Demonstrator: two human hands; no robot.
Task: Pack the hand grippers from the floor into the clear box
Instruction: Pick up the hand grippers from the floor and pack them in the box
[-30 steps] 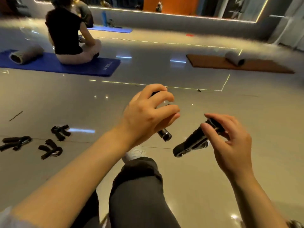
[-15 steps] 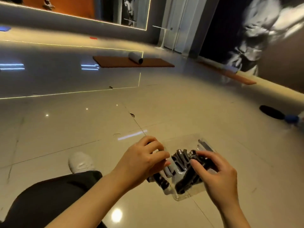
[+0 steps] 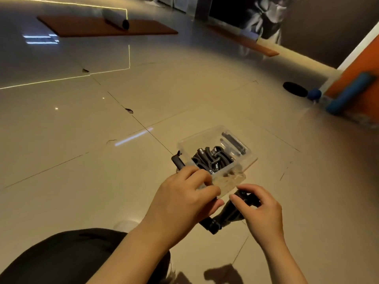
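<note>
**Both hands hold grippers at the near edge of the box**

The clear box (image 3: pixel 217 138) sits on the tiled floor (image 3: pixel 82 140), just ahead of the two hands. Inside it lies a tangle of black grippers (image 3: pixel 211 158), piled toward the middle, with one long black handle (image 3: pixel 233 143) along the far right wall.

The left hand (image 3: pixel 184 203) is at the box's near left corner, fingers curled around a black gripper (image 3: pixel 178 162); one handle sticks up past the knuckles, just outside the box's left wall, and another end pokes out below the palm. Its fingertips overlap the box's near wall, though contact cannot be made out.

The right hand (image 3: pixel 260 210) is just right of the left and near the box's front edge, below the rim. Its fingers and thumb pinch the top of a second gripper (image 3: pixel 231 214), whose handle slopes down and left toward the left wrist. This gripper is outside the box, between the two hands.

A dark trouser leg (image 3: pixel 67 257) fills the lower left. Farther off lie a brown mat (image 3: pixel 86 27) with a roll (image 3: pixel 117 19) on it, and a blue roller (image 3: pixel 348 93) by an orange wall at right.
</note>
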